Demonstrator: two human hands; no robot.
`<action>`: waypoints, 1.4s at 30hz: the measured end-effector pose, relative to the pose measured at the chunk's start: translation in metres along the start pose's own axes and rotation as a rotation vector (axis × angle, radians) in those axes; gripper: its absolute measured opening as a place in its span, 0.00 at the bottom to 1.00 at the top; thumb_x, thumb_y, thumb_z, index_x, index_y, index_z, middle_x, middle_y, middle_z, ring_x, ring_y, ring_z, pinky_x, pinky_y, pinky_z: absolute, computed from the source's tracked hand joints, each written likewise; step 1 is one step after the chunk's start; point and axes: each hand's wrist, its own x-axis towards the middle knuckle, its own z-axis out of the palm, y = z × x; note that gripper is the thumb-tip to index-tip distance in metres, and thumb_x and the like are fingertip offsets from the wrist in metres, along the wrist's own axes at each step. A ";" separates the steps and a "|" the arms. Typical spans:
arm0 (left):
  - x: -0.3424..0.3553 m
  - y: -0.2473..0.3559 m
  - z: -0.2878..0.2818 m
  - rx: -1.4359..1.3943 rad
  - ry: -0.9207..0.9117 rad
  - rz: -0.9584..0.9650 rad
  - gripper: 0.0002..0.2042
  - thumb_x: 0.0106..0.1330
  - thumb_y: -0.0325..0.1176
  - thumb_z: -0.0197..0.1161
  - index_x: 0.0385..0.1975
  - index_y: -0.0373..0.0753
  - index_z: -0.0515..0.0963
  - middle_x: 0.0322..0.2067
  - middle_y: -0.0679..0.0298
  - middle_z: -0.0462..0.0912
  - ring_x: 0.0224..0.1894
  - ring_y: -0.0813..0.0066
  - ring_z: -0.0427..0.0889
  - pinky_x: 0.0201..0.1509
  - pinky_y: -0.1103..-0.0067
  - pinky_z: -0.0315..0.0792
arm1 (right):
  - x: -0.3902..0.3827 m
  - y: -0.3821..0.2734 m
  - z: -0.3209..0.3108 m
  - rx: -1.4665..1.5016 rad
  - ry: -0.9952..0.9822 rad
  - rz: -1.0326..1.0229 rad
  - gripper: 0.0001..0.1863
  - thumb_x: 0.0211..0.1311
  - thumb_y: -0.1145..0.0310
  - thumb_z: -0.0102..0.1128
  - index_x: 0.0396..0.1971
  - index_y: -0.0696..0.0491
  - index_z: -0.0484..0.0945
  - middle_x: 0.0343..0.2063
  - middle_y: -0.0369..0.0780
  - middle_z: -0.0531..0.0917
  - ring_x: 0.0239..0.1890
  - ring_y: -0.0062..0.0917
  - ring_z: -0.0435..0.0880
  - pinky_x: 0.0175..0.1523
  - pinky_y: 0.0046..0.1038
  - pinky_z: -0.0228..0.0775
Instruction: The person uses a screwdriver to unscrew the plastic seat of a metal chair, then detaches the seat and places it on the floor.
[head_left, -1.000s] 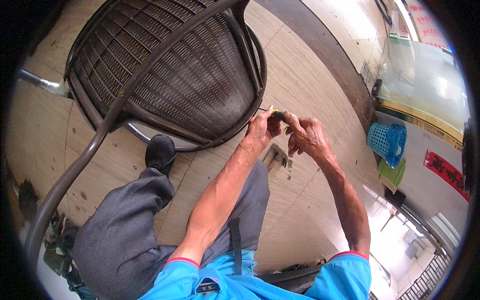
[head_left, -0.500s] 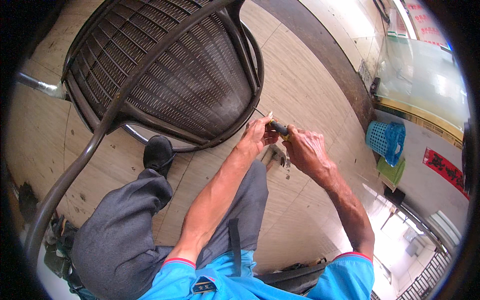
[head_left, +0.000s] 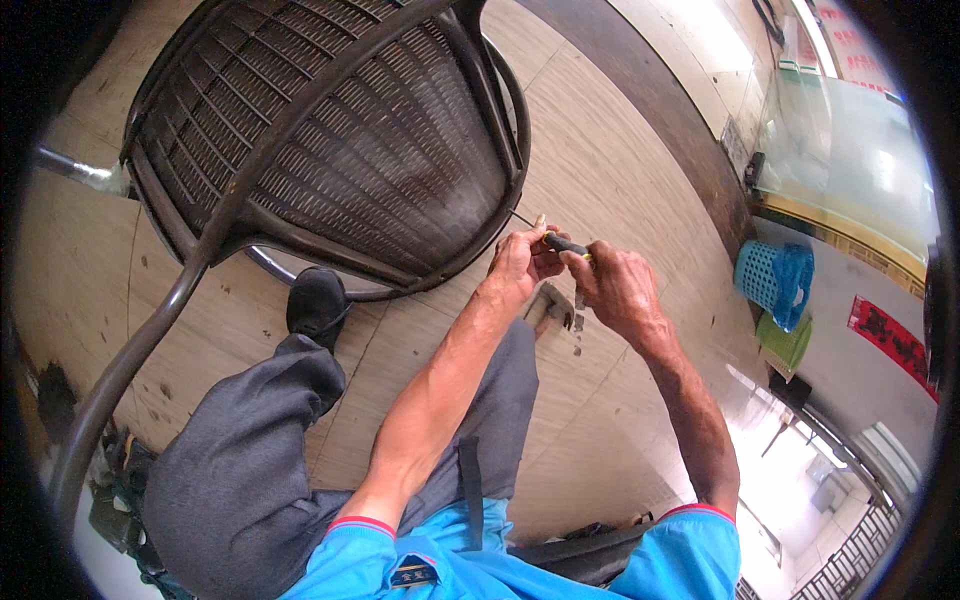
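Note:
A screwdriver (head_left: pixel 568 245) with a black and yellow handle lies across both hands, its thin shaft pointing up and left to the rim of a dark brown woven plastic chair (head_left: pixel 400 170). Whether the tip touches the rim is too small to tell. Around the front of the handle, near the shaft, the fingers of my left hand (head_left: pixel 517 262) are closed. My right hand (head_left: pixel 617 287) grips the back end of the handle between thumb and fingers. On the floor just below the hands lies a hammer (head_left: pixel 555 305), partly hidden by my knee.
The chair's curved armrest tube (head_left: pixel 150 335) runs down the left side. My shoe (head_left: pixel 317 305) stands beside the chair's metal leg ring. To the right are a blue basket (head_left: pixel 757 273), a green basket (head_left: pixel 783 340) and a glass-topped cabinet (head_left: pixel 840 150).
My right hand has turned a little and shifted slightly to the right on the handle, showing more of it. The screwdriver sits slightly higher; the chair stays where it was.

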 end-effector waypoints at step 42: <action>0.005 0.011 -0.005 0.169 0.172 0.019 0.11 0.66 0.41 0.60 0.26 0.43 0.80 0.22 0.67 0.83 0.23 0.74 0.82 0.28 0.74 0.77 | -0.013 0.005 0.000 0.176 0.047 -0.071 0.18 0.62 0.62 0.60 0.48 0.55 0.76 0.29 0.48 0.83 0.32 0.41 0.84 0.36 0.40 0.73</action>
